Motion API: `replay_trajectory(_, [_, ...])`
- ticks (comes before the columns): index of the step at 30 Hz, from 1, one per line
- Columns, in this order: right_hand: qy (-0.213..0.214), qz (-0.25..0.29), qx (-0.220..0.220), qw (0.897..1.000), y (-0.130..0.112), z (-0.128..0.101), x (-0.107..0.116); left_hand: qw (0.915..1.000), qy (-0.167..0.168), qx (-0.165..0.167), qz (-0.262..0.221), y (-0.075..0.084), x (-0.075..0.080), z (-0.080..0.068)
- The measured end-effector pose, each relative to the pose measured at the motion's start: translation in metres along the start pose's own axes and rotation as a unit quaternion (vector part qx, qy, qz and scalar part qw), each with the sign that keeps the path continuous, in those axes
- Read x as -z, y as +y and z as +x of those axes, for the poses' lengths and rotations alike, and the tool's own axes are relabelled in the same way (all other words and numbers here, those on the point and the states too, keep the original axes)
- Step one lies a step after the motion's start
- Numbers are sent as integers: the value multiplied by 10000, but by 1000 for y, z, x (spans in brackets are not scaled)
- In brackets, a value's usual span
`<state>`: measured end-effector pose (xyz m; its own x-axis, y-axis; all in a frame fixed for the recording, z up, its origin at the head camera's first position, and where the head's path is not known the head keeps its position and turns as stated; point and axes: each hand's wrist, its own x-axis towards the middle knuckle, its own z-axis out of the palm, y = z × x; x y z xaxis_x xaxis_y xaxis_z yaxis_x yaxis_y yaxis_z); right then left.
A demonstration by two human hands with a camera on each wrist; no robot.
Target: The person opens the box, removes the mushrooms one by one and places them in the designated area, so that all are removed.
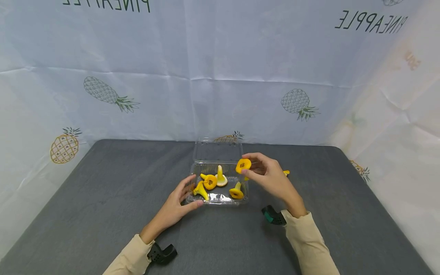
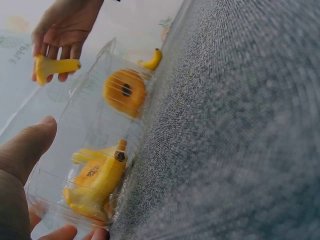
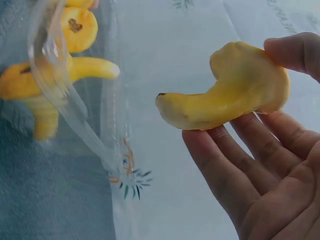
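My right hand pinches a yellow chanterelle mushroom between thumb and fingertips, above the right side of an open clear plastic clamshell box. In the right wrist view the held mushroom shows its cap by the thumb and its bent stem pointing left. My left hand holds the box's front left corner, fingers along the left wall and thumb at the front edge. Several yellow mushrooms lie in the box: some grouped at the left, including an upturned one with its stem up, and one at the front right.
Another yellow mushroom lies on the dark grey table, partly hidden behind my right hand. The box's transparent lid stands raised at the back. Beyond the table's far edge hangs a pineapple-print curtain.
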<state>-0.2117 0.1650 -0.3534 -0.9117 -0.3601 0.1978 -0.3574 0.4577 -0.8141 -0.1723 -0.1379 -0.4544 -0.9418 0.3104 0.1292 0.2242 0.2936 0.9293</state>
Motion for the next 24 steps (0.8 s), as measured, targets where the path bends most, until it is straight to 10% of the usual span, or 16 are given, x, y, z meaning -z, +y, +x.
replay_trajectory(24, [36, -566, -584, 9967, 18, -15, 57, 10000, -36, 56, -44, 2, 0, 0])
